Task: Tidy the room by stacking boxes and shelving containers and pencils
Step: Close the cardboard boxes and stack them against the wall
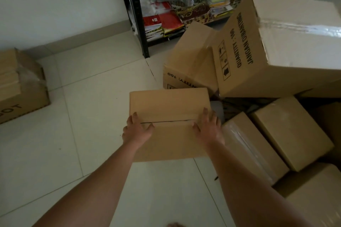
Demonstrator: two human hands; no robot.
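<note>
A plain brown cardboard box [169,108] with closed flaps sits in the middle of the view above the tiled floor. My left hand [136,131] grips its left edge, thumb lying on the top flap. My right hand [208,127] grips its right edge the same way, thumb on top. A heap of other cardboard boxes lies to the right: a large tilted printed box [276,46], a tipped box [190,61] behind the held one, and two smaller boxes [293,132] beside my right arm.
A black metal shelf [136,14] at the back holds stacks of books and paper packs [184,13]. An open box [20,86] with stacked contents stands at the far left by the wall. Pale floor tiles [92,107] lie between it and me.
</note>
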